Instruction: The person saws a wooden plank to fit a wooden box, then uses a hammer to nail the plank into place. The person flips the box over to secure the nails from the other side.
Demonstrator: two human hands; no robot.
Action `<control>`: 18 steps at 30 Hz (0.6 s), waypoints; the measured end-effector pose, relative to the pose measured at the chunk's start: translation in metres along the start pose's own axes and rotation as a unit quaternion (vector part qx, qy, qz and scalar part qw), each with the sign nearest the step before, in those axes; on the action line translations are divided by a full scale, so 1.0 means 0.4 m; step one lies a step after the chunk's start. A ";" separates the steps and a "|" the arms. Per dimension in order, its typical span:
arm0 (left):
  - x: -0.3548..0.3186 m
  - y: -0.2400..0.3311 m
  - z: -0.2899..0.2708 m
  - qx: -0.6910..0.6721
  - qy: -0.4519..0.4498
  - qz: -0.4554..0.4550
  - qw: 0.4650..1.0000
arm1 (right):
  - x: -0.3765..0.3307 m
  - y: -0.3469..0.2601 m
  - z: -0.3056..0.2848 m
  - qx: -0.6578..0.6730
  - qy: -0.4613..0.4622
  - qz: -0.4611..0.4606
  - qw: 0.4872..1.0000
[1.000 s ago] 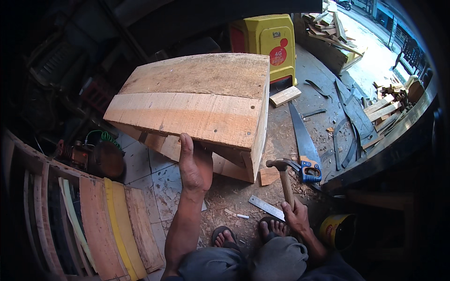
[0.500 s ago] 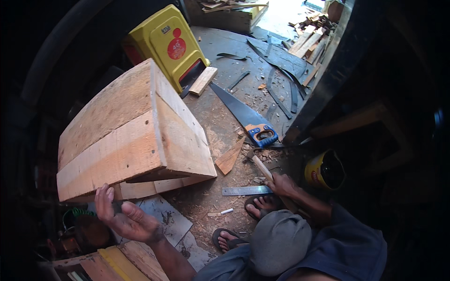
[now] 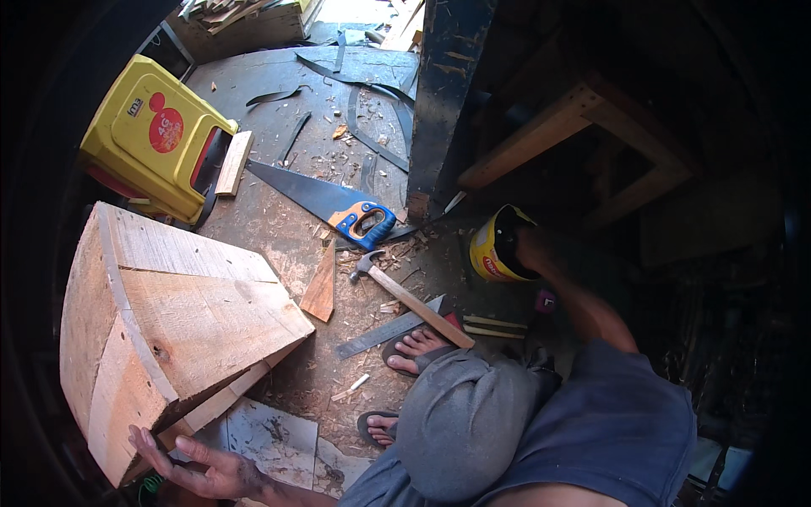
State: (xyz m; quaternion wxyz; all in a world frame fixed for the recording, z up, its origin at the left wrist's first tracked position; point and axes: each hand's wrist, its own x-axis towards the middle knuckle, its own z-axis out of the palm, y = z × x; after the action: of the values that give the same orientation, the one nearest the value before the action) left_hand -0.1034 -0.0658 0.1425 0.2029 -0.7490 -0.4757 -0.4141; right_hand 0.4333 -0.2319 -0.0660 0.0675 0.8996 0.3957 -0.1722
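Note:
A box of nailed wooden planks (image 3: 203, 313) stands tilted at the left. My left hand (image 3: 203, 467) is at its lower edge, palm up, fingers stretched out; whether it bears any weight I cannot tell. My right hand (image 3: 530, 248) reaches into a small yellow bucket (image 3: 487, 253), its fingers hidden in the dark inside. On the floor before my feet lies a claw hammer (image 3: 412, 297) with a wooden handle. Its handle end rests by my right foot, beside a metal ruler (image 3: 384, 333). A pointed wood offcut (image 3: 321, 286) lies between box and hammer.
A hand saw (image 3: 325, 198) with a blue and orange handle lies beyond the hammer. Further left are a yellow plastic stool (image 3: 144, 135) and a short wood block (image 3: 234, 164). Black strips (image 3: 359, 118) and shavings litter the floor. A dark post (image 3: 443, 110) and wooden frame (image 3: 541, 144) stand right.
My right hand has let go of the hammer, now lying on the floor, and moved into the yellow bucket. The view has swung right. My left hand stays by the box's lower edge.

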 end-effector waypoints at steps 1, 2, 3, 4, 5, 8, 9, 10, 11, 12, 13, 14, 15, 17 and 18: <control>-0.003 -0.001 -0.006 0.022 -0.012 0.007 1.000 | 0.016 0.009 0.038 -0.027 -0.012 -0.003 1.000; -0.002 0.000 -0.011 0.045 -0.021 0.014 0.999 | 0.033 0.018 0.065 -0.018 -0.002 0.001 1.000; -0.002 0.003 -0.015 0.047 -0.029 0.012 0.998 | 0.049 0.030 0.091 -0.009 0.008 0.005 1.000; -0.003 0.006 -0.019 0.050 -0.038 0.010 0.998 | 0.065 0.041 0.122 0.000 0.015 0.009 1.000; -0.005 0.011 -0.019 0.049 -0.046 0.008 0.998 | 0.082 0.064 0.153 -0.003 0.022 -0.004 1.000; -0.010 0.016 -0.017 0.045 -0.056 -0.018 0.997 | 0.119 0.062 0.177 -0.005 0.024 -0.018 1.000; -0.018 0.019 -0.017 0.047 -0.070 -0.030 0.996 | 0.102 0.045 0.160 -0.003 0.006 -0.005 1.000; -0.021 0.024 -0.015 0.048 -0.070 -0.041 0.996 | 0.102 0.010 0.129 0.002 0.002 0.006 1.000; -0.018 0.028 -0.006 0.042 -0.060 -0.054 0.996 | 0.112 0.048 0.158 0.037 0.046 0.017 0.998; -0.018 0.026 -0.003 0.044 -0.065 -0.056 0.995 | 0.131 0.087 0.198 0.074 0.093 0.023 0.993; -0.015 0.022 -0.020 0.052 -0.051 -0.056 0.996 | 0.125 0.022 0.162 0.023 0.058 -0.030 0.998; -0.009 0.033 -0.020 0.036 -0.039 -0.056 0.997 | 0.127 0.054 0.197 0.120 0.127 -0.028 0.984; -0.007 0.035 -0.024 0.029 -0.032 -0.054 0.998 | 0.126 0.031 0.183 0.100 0.105 -0.023 0.989; -0.007 0.044 -0.022 0.030 -0.036 -0.066 0.997 | 0.089 0.022 0.132 0.050 0.074 0.002 0.996; -0.003 0.058 -0.032 0.034 -0.044 -0.086 0.995 | 0.084 -0.003 0.110 0.036 0.072 0.001 0.997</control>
State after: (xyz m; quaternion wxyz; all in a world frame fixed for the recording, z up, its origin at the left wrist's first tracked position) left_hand -0.0888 -0.0860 0.1508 0.1701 -0.7155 -0.5609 -0.3801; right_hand 0.4422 -0.2192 -0.1192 0.0071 0.9118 0.3924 -0.1211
